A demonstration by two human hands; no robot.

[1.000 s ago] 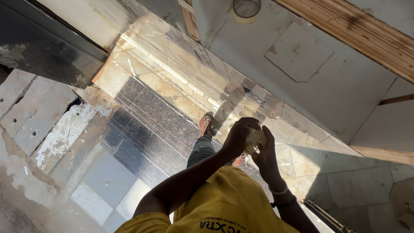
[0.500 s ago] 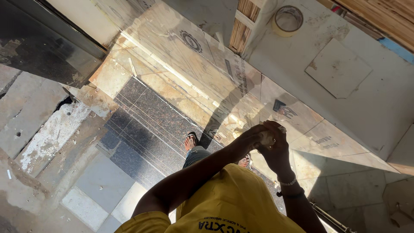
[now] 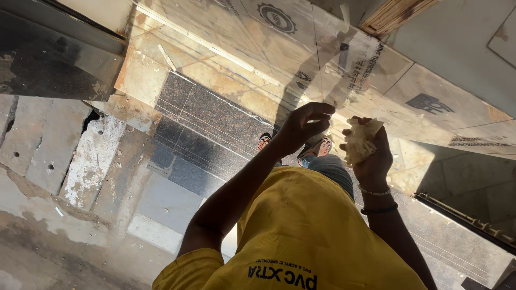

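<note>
Change: half a second ago both hands were pressed together around the pale lump; now they have come apart, with a clear gap between them at centre frame.
Right hand [image 3: 371, 156]: clamped around a crumpled pale lump [image 3: 359, 140], which looks like cloth or putty; which one I cannot tell.
Left hand [image 3: 302, 126]: empty, fingers curled loosely, just left of the lump and not touching it.
Meaning: the lump now rests in one hand alone, leaving the other free.
Floor [image 3: 215, 115]: dark granite strip and film-covered tan tiles below the hands.
Feet: sandals [image 3: 263, 142] show beneath the hands.
Wrist: bangles [image 3: 375, 192] on the right arm.
Containers: none visible in the current view.
</note>
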